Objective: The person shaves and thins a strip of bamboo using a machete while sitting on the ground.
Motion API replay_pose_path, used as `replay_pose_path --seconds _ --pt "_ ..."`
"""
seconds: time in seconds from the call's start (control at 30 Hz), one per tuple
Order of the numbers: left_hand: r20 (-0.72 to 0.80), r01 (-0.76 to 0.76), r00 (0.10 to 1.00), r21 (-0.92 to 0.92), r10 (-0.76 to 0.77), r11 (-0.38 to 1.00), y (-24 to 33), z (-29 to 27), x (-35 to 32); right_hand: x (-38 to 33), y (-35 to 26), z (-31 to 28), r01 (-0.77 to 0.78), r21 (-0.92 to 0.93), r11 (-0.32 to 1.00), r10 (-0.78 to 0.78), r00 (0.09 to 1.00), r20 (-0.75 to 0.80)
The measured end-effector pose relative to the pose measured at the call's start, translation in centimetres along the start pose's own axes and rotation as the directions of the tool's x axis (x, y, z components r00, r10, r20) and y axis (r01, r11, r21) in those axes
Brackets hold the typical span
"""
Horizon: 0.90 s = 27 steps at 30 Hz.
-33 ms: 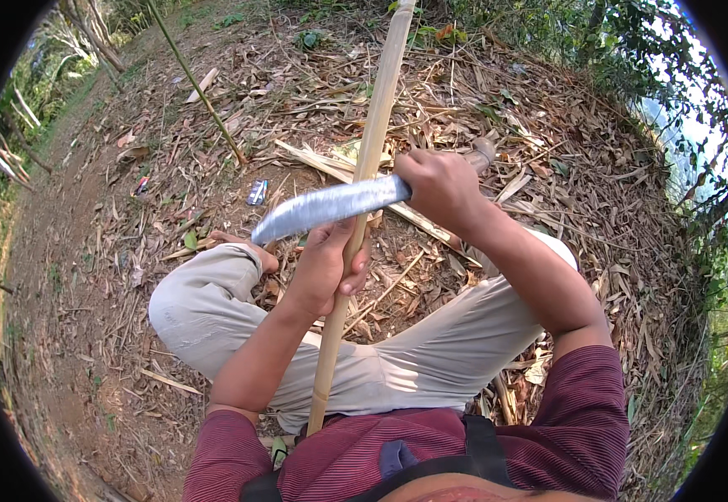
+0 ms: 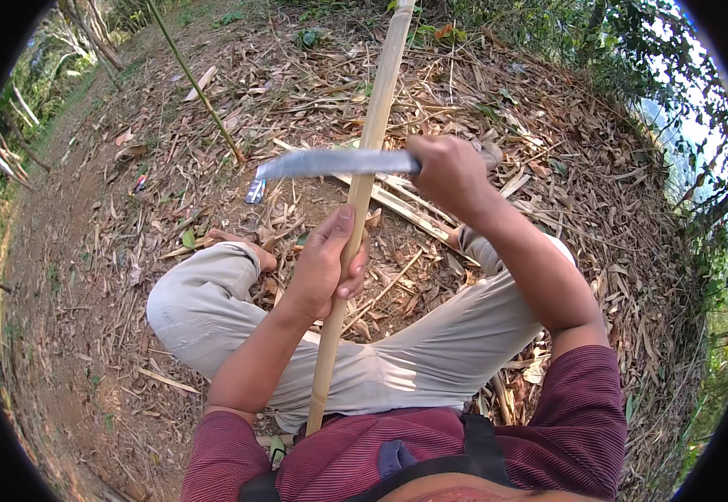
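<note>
A long pale bamboo strip slants up from my waist to beyond the far edge of the view. My left hand is wrapped round it at about its middle, the thumb lying along it. In my right hand is the handle of a machete. Its blade, slightly blurred, points left and crosses the strip a little beyond my left hand. Whether the edge bites into the bamboo I cannot tell. Part of the handle is hidden by my fingers; its end shows on the right.
I sit with bent legs in light trousers, one on each side of the strip. Split bamboo pieces lie among dry leaves ahead. A thin green stem rises at the far left, and a small blue-white packet lies near the blade tip.
The machete in my right hand has moved farther away from me along the bamboo strip, and its blade now lies more level. My left hand keeps its place on the strip.
</note>
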<state>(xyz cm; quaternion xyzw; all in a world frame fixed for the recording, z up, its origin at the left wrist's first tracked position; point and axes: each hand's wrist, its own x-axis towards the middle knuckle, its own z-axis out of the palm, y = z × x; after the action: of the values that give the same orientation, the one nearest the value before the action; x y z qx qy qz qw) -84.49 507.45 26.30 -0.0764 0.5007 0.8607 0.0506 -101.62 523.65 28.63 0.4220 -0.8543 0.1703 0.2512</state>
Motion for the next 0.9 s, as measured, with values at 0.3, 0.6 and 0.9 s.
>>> replay_pose_path --seconds 0.3,0.6,0.9 --pt "0.014 0.067 0.998 -0.009 -0.067 0.998 -1.5 -0.5 0.1 -1.4 -0.1 1.4 0.241 -0.037 0.97 -0.242 0.97 -0.013" --pt "-0.016 0.052 0.999 0.069 -0.051 0.996 -2.8 -0.1 -0.4 -0.3 3.9 0.6 0.026 -0.063 0.998 -0.016 0.987 0.159" --pt "-0.039 0.057 0.998 0.117 -0.053 0.991 -2.7 -0.3 -0.5 1.5 4.0 -0.7 -0.189 0.014 0.982 0.184 0.967 0.175"
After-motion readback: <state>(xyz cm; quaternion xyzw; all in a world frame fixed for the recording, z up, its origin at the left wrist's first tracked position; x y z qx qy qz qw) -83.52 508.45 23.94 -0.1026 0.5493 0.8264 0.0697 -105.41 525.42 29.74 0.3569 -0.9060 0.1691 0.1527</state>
